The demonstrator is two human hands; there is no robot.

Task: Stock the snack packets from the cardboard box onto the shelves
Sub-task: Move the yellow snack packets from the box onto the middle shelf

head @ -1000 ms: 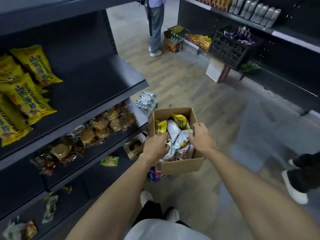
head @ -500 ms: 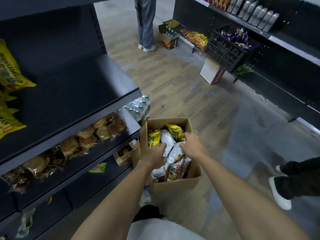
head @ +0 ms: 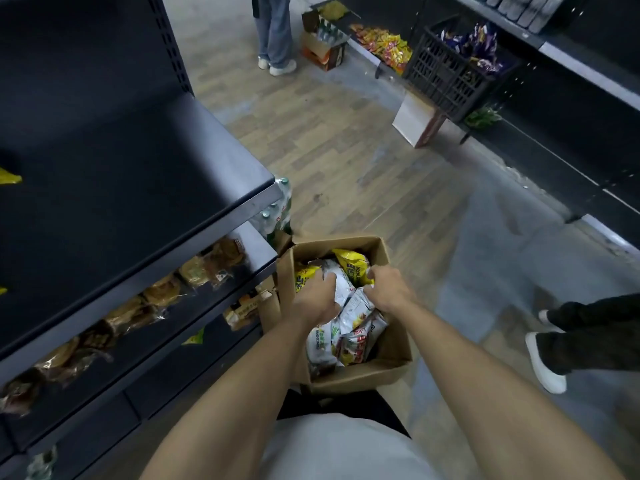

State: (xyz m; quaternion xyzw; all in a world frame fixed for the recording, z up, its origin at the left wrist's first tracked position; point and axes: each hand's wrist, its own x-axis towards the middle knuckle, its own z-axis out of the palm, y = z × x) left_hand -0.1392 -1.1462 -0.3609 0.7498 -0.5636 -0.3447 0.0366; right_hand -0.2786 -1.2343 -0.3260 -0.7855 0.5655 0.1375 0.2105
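Hands (head: 317, 299) deeper among packets (head: 341, 289), seemingly gripping.

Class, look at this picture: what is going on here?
A person is stocking shop shelves. Both hands are down in an open cardboard box on the floor: the left hand grips a white snack packet, the right hand grips a yellow packet. The dark upper shelf beside the box is mostly bare.

head view | worn on head | faces forward and down | near the box (head: 349, 377), shelves (head: 194, 188) at left
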